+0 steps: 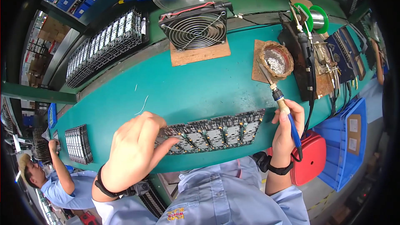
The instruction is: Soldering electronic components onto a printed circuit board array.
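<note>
My left hand grips the left end of a long circuit board panel, thumb on the near face and fingers behind. The panel is tilted up above the green mat, close to my body. It carries rows of black parts around pale rectangles. In my right hand, to the right of the panel, is a soldering iron with a blue and tan handle. Its metal tip points up and away, at the near left rim of a round bowl holding silvery solder bits. Whether tip and rim touch, I cannot tell.
A black fan stands on a wooden block at the back. Green solder spool and soldering stand are at the right. Board stacks lie leftward. A blue crate and red stool stand right. A co-worker sits left.
</note>
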`<state>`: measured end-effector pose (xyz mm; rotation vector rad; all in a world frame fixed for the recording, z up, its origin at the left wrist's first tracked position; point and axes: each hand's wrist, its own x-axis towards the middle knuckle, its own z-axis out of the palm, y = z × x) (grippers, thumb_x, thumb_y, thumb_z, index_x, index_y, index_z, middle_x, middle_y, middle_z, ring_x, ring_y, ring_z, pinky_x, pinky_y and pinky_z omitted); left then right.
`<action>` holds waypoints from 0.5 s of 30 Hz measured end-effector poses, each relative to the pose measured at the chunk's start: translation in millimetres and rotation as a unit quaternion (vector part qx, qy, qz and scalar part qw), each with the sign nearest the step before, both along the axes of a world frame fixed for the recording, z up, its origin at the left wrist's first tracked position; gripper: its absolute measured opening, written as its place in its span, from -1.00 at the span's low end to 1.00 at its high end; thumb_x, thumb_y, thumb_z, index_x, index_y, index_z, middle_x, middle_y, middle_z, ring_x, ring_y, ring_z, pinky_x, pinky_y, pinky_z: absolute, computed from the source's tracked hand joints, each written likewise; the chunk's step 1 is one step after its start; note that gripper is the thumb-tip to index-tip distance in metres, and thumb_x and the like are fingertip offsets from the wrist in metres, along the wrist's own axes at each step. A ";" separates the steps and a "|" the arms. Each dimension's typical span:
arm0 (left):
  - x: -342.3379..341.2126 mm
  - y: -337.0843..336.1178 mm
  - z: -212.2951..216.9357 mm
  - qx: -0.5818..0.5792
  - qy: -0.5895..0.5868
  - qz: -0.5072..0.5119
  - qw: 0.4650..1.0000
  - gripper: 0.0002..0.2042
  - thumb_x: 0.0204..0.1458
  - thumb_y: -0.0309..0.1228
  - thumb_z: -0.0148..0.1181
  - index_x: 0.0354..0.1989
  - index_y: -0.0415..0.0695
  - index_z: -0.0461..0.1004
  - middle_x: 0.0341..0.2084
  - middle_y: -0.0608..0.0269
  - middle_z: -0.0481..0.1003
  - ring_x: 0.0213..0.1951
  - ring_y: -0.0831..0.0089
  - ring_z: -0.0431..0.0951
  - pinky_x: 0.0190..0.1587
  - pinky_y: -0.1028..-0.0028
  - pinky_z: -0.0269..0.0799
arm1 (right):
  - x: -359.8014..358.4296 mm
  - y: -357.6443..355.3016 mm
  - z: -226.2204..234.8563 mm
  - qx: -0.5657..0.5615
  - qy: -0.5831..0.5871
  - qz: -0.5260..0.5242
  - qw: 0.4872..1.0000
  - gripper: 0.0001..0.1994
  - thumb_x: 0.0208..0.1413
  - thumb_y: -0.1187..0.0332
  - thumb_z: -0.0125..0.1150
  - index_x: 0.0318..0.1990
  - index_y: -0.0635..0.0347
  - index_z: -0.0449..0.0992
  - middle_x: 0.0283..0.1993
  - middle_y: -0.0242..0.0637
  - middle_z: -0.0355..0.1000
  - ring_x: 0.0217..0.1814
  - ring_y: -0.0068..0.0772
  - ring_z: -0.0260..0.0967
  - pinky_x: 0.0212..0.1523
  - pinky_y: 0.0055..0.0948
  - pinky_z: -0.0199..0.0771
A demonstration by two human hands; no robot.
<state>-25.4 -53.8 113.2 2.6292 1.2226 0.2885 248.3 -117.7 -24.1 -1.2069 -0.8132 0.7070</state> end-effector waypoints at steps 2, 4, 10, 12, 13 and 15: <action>1.6 -3.6 2.4 0.006 -0.001 -0.001 1.000 -0.61 -0.21 -0.37 0.45 -0.33 -0.26 0.33 -0.43 0.07 0.44 -0.41 0.11 0.48 -0.39 0.28 0.37 | 0.9 -1.3 -0.5 -0.001 0.003 -0.004 1.000 -0.68 0.14 0.34 0.17 -0.01 0.31 0.37 -0.09 -0.26 0.35 -0.23 -0.56 0.32 -0.33 -0.61 0.31; 3.2 -6.8 6.9 0.010 -0.009 -0.020 1.000 -0.61 -0.21 -0.36 0.44 -0.31 -0.24 0.35 -0.45 0.10 0.45 -0.45 0.14 0.47 -0.41 0.28 0.36 | 0.4 -1.3 -0.6 -0.001 0.003 -0.001 1.000 -0.68 0.14 0.34 0.17 0.00 0.30 0.37 -0.09 -0.27 0.35 -0.22 -0.56 0.32 -0.32 -0.60 0.32; 7.7 -9.9 18.1 0.025 0.043 -0.052 0.997 -0.64 -0.21 -0.33 0.42 -0.31 -0.22 0.40 -0.51 0.17 0.45 -0.53 0.22 0.44 -0.45 0.31 0.33 | -0.1 -1.8 -2.8 -0.001 -0.002 -0.002 1.000 -0.68 0.15 0.32 0.17 0.01 0.27 0.37 -0.07 -0.31 0.34 -0.18 -0.57 0.33 -0.26 -0.62 0.31; 9.6 -8.2 17.3 0.047 0.042 -0.065 0.996 -0.67 -0.22 -0.34 0.40 -0.33 -0.22 0.42 -0.55 0.20 0.43 -0.55 0.26 0.44 -0.47 0.33 0.32 | 0.3 -2.4 -3.3 -0.003 -0.001 -0.002 1.000 -0.68 0.15 0.32 0.17 0.01 0.27 0.37 -0.07 -0.31 0.34 -0.18 -0.58 0.33 -0.25 -0.63 0.31; 10.1 -7.6 17.8 0.058 0.042 -0.072 0.995 -0.69 -0.22 -0.34 0.39 -0.34 -0.21 0.44 -0.56 0.22 0.43 -0.57 0.28 0.43 -0.48 0.34 0.31 | 0.1 -2.4 -3.0 -0.005 0.001 -0.004 1.000 -0.68 0.15 0.32 0.17 0.01 0.27 0.37 -0.06 -0.31 0.34 -0.17 -0.58 0.33 -0.25 -0.63 0.30; 11.1 -7.0 16.9 0.061 0.041 -0.073 0.995 -0.70 -0.22 -0.36 0.39 -0.36 -0.21 0.44 -0.57 0.23 0.43 -0.57 0.29 0.43 -0.49 0.35 0.31 | 0.6 -2.4 -3.0 -0.007 0.003 -0.003 1.000 -0.67 0.15 0.31 0.17 0.01 0.26 0.37 -0.06 -0.31 0.34 -0.17 -0.58 0.32 -0.25 -0.64 0.30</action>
